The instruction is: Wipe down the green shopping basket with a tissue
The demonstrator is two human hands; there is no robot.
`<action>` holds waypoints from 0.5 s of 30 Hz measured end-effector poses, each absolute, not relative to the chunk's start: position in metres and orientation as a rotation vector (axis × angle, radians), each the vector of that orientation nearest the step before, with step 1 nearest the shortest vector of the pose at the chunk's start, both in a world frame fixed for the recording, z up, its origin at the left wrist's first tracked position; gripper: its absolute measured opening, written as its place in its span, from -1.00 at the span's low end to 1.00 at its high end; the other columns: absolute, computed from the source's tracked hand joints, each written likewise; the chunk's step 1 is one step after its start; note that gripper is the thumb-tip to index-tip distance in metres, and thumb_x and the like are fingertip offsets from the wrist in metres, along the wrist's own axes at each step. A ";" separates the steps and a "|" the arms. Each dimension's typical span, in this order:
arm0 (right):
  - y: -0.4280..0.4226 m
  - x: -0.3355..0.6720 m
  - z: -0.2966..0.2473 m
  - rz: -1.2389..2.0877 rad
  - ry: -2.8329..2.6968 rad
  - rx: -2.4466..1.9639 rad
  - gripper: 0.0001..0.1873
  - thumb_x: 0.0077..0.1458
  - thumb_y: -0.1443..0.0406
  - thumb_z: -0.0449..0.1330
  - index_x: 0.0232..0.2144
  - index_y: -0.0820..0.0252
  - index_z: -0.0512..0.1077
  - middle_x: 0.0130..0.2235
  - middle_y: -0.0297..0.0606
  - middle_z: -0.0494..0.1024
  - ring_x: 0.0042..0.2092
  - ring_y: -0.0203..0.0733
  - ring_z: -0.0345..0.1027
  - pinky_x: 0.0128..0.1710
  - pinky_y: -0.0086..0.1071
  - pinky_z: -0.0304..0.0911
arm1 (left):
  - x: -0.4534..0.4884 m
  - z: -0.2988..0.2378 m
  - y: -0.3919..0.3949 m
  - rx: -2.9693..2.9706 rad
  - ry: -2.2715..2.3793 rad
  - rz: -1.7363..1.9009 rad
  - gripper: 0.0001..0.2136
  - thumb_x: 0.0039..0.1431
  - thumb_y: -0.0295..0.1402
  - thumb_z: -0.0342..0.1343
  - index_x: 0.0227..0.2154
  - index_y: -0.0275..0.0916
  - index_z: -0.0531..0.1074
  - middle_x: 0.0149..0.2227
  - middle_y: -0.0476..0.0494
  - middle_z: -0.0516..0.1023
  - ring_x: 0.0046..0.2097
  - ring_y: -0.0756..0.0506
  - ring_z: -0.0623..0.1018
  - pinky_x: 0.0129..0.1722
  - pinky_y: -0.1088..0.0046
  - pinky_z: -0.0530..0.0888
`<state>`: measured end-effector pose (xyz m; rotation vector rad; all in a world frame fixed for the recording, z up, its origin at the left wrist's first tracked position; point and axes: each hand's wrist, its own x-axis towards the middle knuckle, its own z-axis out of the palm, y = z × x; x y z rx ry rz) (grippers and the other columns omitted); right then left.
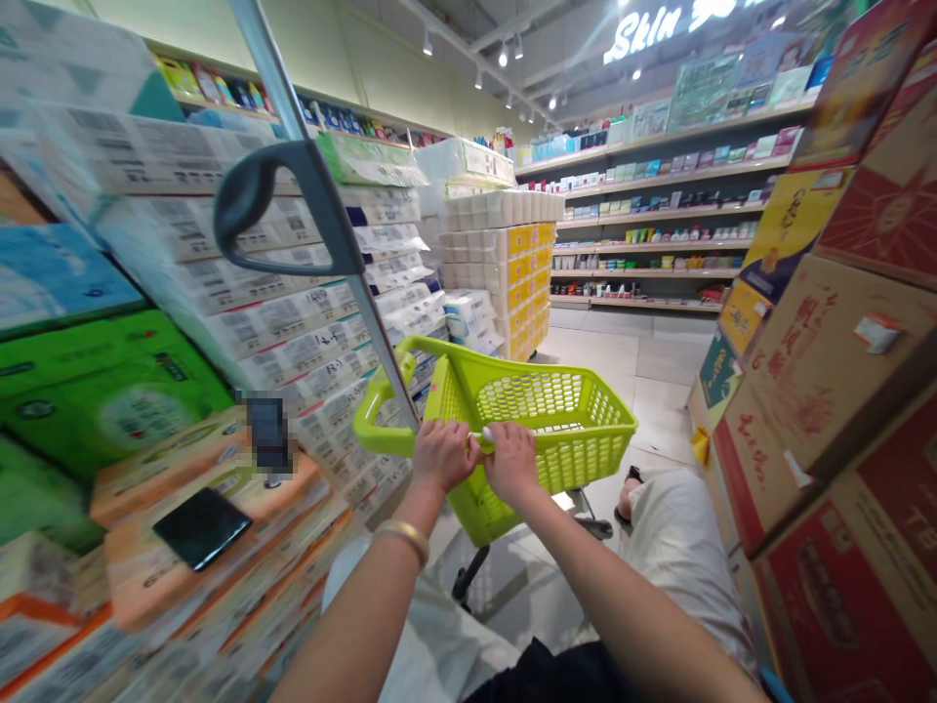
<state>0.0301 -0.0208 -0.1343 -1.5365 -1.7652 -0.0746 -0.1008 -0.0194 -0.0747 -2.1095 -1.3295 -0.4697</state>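
A lime-green plastic shopping basket [556, 391] with perforated sides stood in front of the person, stretching forward and to the right from both hands, its near rim directly under their fingers. The left hand [443, 457] was closed over that rim near the basket's rounded green handle [381, 441]; a gold-toned bangle [402, 542] circled its wrist. The right hand [510, 459] was just beside it, also curled closed on the rim, the fingertips of the two hands almost meeting. A white speck showed between them, too small to identify. Below the basket was a dark wheeled leg [468, 576].

A slanting metal pole [377, 327] with a grey loop handle [322, 210] came down to the basket beside the left hand; whether it was attached could not be told. The person's pale trousers [692, 557] showed on either side of the basket.

To the left, a flat black device [203, 527] lay on orange packs [146, 566], near bright green packs [102, 395] and a tall stack of white packs [249, 264]. To the right, printed cartons [824, 351] were piled high. Beyond the basket, shelves [659, 210] held rows of small products under a lit sign [659, 29] beginning "Skin".
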 end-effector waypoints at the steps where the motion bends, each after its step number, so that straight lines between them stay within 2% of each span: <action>1: -0.022 0.019 -0.131 -0.070 -1.754 -1.505 -0.76 0.13 0.33 0.06 -0.13 0.15 0.37 -0.17 -0.16 0.41 -0.12 -0.06 0.18 0.01 -0.20 0.02 | -0.100 -0.075 -0.019 -2.117 -1.325 -0.466 -0.81 0.14 -0.33 -0.03 -0.51 -0.21 0.43 -0.49 -0.17 0.51 -0.36 -0.17 0.45 -0.26 0.25 0.17; 4: -0.024 0.011 -0.128 -0.074 -1.815 -1.400 -0.72 0.16 0.33 0.04 -0.07 0.13 0.35 -0.14 -0.18 0.41 -0.09 -0.09 0.17 0.01 -0.23 0.02 | -0.100 -0.074 -0.019 -2.141 -1.303 -0.448 -0.82 0.13 -0.36 -0.03 -0.51 -0.21 0.43 -0.48 -0.16 0.51 -0.35 -0.17 0.45 -0.26 0.25 0.17; 9: -0.023 0.068 -0.147 -0.150 -1.918 -1.430 -0.53 -0.01 0.45 0.08 0.00 0.15 0.32 -0.08 -0.18 0.39 -0.04 -0.10 0.15 0.07 -0.27 -0.01 | -0.105 -0.072 -0.017 -2.169 -1.273 -0.439 -0.80 0.16 -0.36 -0.05 -0.48 -0.21 0.43 -0.46 -0.16 0.51 -0.34 -0.17 0.45 -0.25 0.25 0.18; 12: -0.022 0.094 -0.155 -0.196 -1.854 -1.566 -0.54 -0.04 0.47 0.07 -0.04 0.15 0.34 -0.09 -0.16 0.39 -0.03 -0.07 0.14 0.10 -0.24 -0.05 | -0.104 -0.073 -0.015 -2.195 -1.283 -0.471 -0.81 0.15 -0.35 -0.04 -0.49 -0.21 0.43 -0.46 -0.17 0.50 -0.34 -0.17 0.45 -0.25 0.25 0.18; 15: -0.020 0.085 -0.150 -0.172 -1.708 -1.709 -0.66 -0.02 0.43 0.09 -0.13 0.17 0.37 -0.16 -0.13 0.40 -0.08 -0.03 0.15 0.07 -0.17 -0.05 | -0.100 -0.073 -0.013 -2.213 -1.309 -0.512 -0.80 0.14 -0.35 -0.04 -0.50 -0.21 0.44 -0.47 -0.19 0.50 -0.34 -0.18 0.45 -0.25 0.25 0.18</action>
